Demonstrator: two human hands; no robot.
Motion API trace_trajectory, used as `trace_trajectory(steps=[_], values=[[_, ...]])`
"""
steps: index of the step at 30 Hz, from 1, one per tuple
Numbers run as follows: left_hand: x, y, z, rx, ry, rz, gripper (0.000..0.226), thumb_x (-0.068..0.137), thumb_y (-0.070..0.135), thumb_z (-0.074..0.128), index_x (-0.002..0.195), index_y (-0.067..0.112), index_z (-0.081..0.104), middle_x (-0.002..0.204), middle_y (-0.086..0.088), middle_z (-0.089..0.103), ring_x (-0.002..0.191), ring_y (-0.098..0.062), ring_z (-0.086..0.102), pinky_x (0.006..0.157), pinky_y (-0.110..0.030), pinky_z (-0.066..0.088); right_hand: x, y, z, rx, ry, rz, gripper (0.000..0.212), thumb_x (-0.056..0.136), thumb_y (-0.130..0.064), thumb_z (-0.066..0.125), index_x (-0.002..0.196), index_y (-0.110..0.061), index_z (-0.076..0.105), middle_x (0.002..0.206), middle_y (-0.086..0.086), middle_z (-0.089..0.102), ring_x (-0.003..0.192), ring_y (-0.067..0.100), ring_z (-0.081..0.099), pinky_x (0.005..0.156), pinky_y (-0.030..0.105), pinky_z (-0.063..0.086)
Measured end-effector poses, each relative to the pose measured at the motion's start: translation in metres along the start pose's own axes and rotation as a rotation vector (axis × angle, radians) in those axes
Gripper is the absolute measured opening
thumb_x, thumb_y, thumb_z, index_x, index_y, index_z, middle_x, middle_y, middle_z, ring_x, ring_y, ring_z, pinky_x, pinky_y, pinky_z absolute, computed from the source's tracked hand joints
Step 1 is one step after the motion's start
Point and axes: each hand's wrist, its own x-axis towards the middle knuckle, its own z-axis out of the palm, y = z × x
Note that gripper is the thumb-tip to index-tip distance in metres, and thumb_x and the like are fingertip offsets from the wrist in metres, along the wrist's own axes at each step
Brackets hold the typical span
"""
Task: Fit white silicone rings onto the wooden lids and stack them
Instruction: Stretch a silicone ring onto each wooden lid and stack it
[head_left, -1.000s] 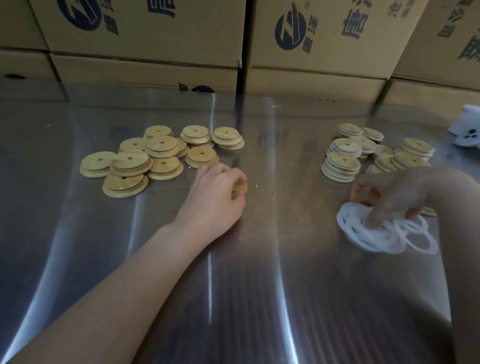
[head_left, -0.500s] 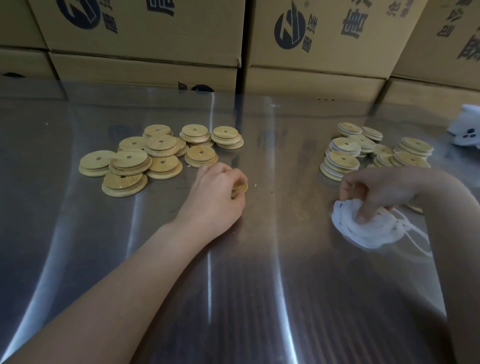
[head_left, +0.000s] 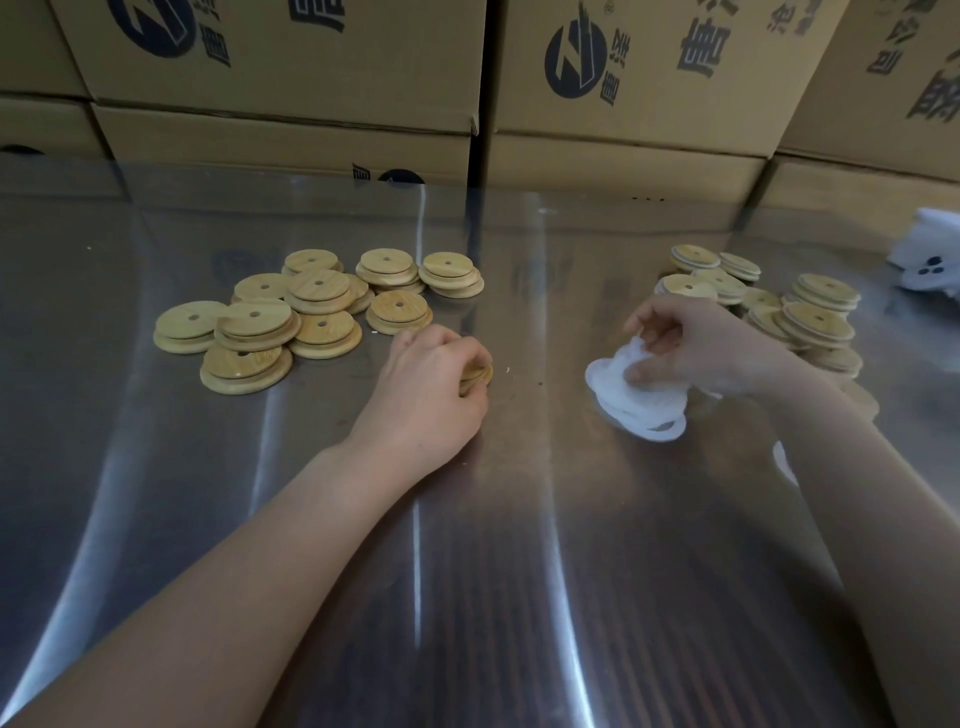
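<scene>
Lids everywhere on this one. Bare wooden lids (head_left: 291, 317) sit in a loose heap on the far left of the desk (head_left: 467, 571). Over on the far right there's a second bunch, the ringed lids (head_left: 810, 317), in short stacks with a pale band round the edge, so I'd guess those are the finished ones. Makes sense as a layout: raw stock one side, done stuff the other, work in the middle.

Left hand (head_left: 431, 384) rests on the desk just right of the bare heap, fingers (head_left: 457, 344) curled down over one lid (head_left: 477, 375). Only its right edge pokes out from under them. Looks like it's held flat and ready for when a ring turns up.

Right hand (head_left: 691, 348) is on the pile of white silicone rings (head_left: 636, 400), which lies on the desk just near-left of the ringed lids. Its fingers (head_left: 655, 323) are bent and pinching into the pile, and part of it is bunched up against the palm. Bit blurry, so I can't tell if it's got one ring or several. They look floppy and clingy, so my guess is this is the fiddly bit, teasing a single one loose.

I'd call the step "fetch a ring", with lots of bare lids left to do. Cardboard boxes (head_left: 291, 62) line the far edge, and some white thing (head_left: 930, 254) sits at the far right, can't make out what it is
</scene>
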Motion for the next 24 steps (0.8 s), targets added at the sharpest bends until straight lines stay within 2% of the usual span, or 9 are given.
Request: trace_trajectory(steps=[2,5,6,8,10,12,16,24], values=[[0.0,0.0,0.0,-0.005,-0.002,0.0,0.025,0.092,0.018,0.056,0.115,0.022,0.065,0.12,0.002,0.054,0.119,-0.023,0.038,0.093,-0.024,0.026,-0.001,-0.001,-0.003,0.031,0.037,-0.017,0.035,0.073,-0.022,0.084,0.1,-0.026,0.062,0.092,-0.004,0.058,0.083,0.011,0.057,0.073,0.02,0.045],[-0.001,0.001,0.0,-0.015,0.007,-0.006,0.024,0.091,0.017,0.056,0.113,0.022,0.066,0.118,0.003,0.054,0.118,-0.023,0.038,0.092,-0.023,0.024,-0.005,0.0,-0.02,-0.064,0.211,0.037,0.022,0.079,-0.042,0.074,0.088,-0.027,0.061,0.081,-0.007,0.059,0.07,0.01,0.056,0.061,0.024,0.042],[-0.001,0.001,0.0,-0.016,0.008,-0.007,0.024,0.091,0.016,0.056,0.112,0.022,0.066,0.118,0.003,0.054,0.118,-0.023,0.039,0.091,-0.022,0.023,-0.007,0.003,-0.027,-0.114,0.21,0.107,0.026,0.082,-0.048,0.069,0.084,-0.023,0.06,0.076,-0.003,0.059,0.063,0.015,0.056,0.057,0.027,0.042],[0.0,0.001,0.001,-0.012,0.01,0.0,0.024,0.091,0.016,0.056,0.112,0.022,0.066,0.117,0.002,0.055,0.117,-0.023,0.04,0.091,-0.021,0.022,-0.013,0.008,-0.039,-0.195,0.08,0.317,0.038,0.087,-0.054,0.061,0.082,-0.017,0.059,0.074,0.007,0.059,0.057,0.024,0.057,0.054,0.031,0.05],[0.0,0.001,0.001,-0.012,0.01,0.001,0.024,0.091,0.016,0.057,0.112,0.022,0.066,0.117,0.003,0.054,0.117,-0.023,0.039,0.09,-0.021,0.022,-0.02,0.011,-0.044,-0.186,-0.093,0.521,0.038,0.088,-0.055,0.06,0.085,-0.017,0.059,0.081,0.014,0.06,0.067,0.029,0.062,0.055,0.039,0.058],[0.0,0.001,0.001,-0.013,0.009,-0.002,0.024,0.091,0.017,0.057,0.113,0.022,0.066,0.118,0.003,0.054,0.117,-0.023,0.039,0.09,-0.021,0.022,-0.024,0.015,-0.046,-0.134,-0.209,0.642,0.041,0.085,-0.056,0.061,0.094,-0.016,0.06,0.094,0.017,0.059,0.083,0.03,0.063,0.052,0.042,0.058],[-0.001,0.001,0.0,-0.009,0.005,0.0,0.025,0.092,0.017,0.057,0.114,0.022,0.066,0.118,0.004,0.054,0.117,-0.022,0.038,0.089,-0.02,0.022,-0.025,0.017,-0.047,-0.102,-0.287,0.691,0.053,0.08,-0.061,0.063,0.103,-0.013,0.061,0.106,0.021,0.056,0.092,0.035,0.064,0.055,0.045,0.058],[0.0,0.001,-0.001,-0.01,-0.008,0.003,0.025,0.093,0.018,0.056,0.116,0.023,0.065,0.12,0.004,0.054,0.12,-0.022,0.037,0.093,-0.022,0.024,-0.025,0.012,-0.046,-0.076,-0.28,0.64,0.054,0.086,-0.054,0.06,0.102,-0.002,0.06,0.082,0.023,0.061,0.069,0.033,0.065,0.06,0.047,0.06]])
